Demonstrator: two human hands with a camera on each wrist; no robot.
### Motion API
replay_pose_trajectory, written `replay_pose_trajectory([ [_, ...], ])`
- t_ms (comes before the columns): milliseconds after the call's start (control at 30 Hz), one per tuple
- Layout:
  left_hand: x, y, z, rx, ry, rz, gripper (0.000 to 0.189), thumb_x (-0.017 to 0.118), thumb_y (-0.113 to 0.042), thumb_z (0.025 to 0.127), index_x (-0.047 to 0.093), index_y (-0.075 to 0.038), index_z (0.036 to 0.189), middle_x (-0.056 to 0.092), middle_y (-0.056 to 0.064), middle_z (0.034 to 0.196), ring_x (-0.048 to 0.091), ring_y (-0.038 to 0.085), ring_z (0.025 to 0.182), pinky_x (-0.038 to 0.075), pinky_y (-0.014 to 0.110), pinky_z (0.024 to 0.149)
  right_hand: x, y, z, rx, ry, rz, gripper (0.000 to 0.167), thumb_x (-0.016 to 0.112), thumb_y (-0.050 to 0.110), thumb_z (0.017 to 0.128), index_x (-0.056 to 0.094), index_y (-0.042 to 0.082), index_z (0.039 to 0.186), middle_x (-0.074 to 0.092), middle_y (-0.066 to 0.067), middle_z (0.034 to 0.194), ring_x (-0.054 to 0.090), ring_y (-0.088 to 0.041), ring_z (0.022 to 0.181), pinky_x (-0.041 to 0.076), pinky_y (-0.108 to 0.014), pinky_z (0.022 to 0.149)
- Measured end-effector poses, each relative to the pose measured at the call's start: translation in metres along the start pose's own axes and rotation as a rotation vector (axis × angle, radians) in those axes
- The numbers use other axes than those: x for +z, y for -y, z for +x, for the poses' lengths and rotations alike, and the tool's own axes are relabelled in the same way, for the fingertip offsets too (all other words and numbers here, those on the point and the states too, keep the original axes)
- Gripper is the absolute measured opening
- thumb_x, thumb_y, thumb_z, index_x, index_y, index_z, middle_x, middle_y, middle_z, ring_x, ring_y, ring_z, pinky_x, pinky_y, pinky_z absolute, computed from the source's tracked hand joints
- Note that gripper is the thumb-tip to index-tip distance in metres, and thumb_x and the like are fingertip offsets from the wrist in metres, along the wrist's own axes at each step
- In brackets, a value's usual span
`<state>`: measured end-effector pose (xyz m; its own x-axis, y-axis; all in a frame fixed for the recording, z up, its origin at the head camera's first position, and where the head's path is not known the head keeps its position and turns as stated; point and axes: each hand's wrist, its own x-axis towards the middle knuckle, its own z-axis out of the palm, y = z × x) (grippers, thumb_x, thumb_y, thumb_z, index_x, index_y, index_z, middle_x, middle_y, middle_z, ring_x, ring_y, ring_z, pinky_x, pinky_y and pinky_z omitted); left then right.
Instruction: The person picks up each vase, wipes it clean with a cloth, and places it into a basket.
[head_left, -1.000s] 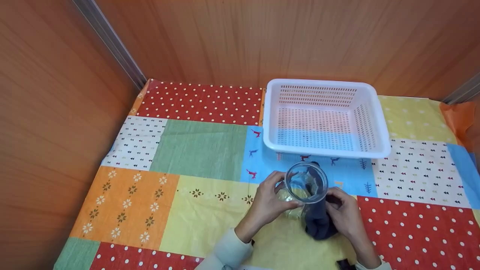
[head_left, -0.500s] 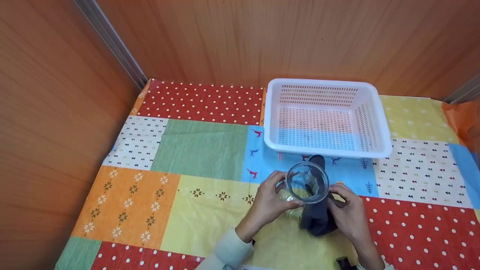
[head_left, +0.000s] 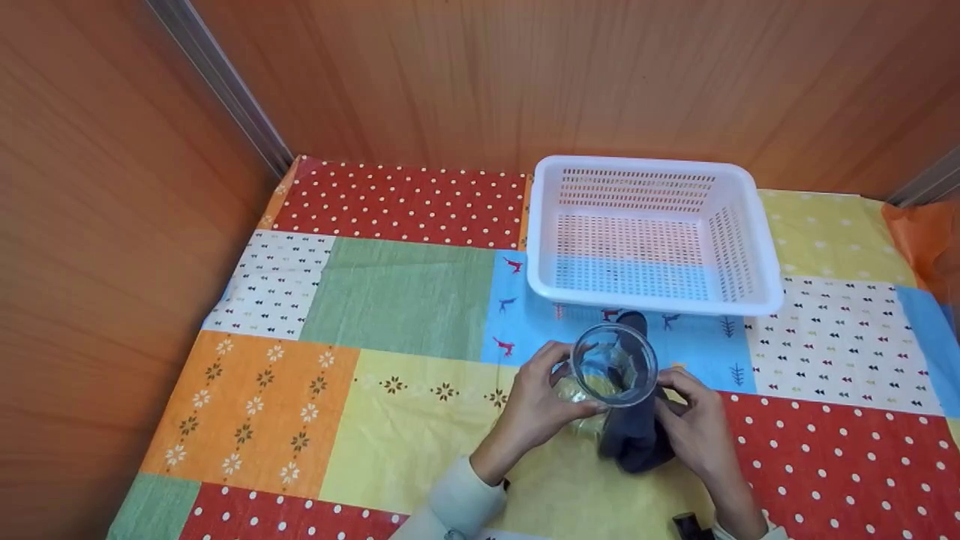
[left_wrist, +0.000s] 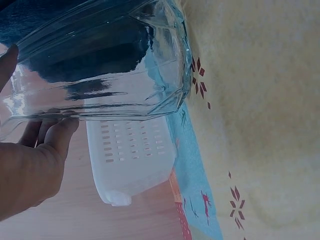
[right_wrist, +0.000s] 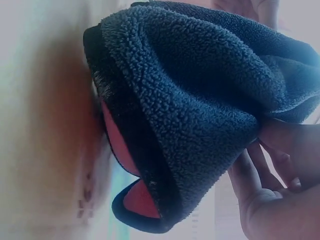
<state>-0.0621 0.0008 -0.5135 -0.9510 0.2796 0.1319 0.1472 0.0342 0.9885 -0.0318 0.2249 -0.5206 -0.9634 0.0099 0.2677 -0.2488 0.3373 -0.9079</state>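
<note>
My left hand (head_left: 534,401) grips a clear glass jar (head_left: 598,369) near its wide round rim, thumb on the near side. In the left wrist view the jar (left_wrist: 115,95) has flat, angled sides, and its base is close to the tablecloth. Against the jar's right side my right hand (head_left: 694,424) pinches a dark grey cloth (head_left: 634,439). One end of the cloth sticks up behind the rim; the rest hangs in folds toward me. The right wrist view shows the cloth (right_wrist: 200,100) as fluffy, with a black edge band and a pinkish-red underside.
A white perforated plastic basket (head_left: 654,304) stands just beyond the jar, with nothing in it. A patchwork-print tablecloth (head_left: 409,300) covers the table. Wood-grain panels (head_left: 450,82) rise at the back and left. Some orange material (head_left: 919,240) hangs at the right edge.
Over the last second the cloth's far end has come up higher behind the jar, and its near folds have shifted slightly left. The right hand moved a little; the jar and left hand stayed put.
</note>
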Motion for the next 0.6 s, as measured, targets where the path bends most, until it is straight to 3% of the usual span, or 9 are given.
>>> replay_pose_trajectory([
  [267,0.0,0.0,-0.001,0.007,-0.001,-0.004,0.061,0.094,0.007,0.071,0.069,-0.003,0.125,0.064,0.006,0.122,0.062,0.015,0.122,0.052,0.027,0.109,0.002,-0.014,-0.004,0.045,0.001,-0.095,0.029,0.07,-0.027,0.082,0.075,-0.005,0.101,0.069,0.01,0.097,0.06,0.004,0.092,0.054,-0.007,0.083],
  [600,0.0,0.0,-0.001,0.007,0.007,0.011,0.061,0.094,0.005,0.072,0.068,-0.003,0.127,0.064,0.006,0.124,0.061,0.016,0.123,0.052,0.032,0.11,0.004,-0.015,-0.006,0.158,0.015,-0.129,0.029,0.069,-0.023,0.086,0.076,-0.002,0.105,0.072,-0.009,0.099,0.063,0.003,0.093,0.055,-0.009,0.083],
])
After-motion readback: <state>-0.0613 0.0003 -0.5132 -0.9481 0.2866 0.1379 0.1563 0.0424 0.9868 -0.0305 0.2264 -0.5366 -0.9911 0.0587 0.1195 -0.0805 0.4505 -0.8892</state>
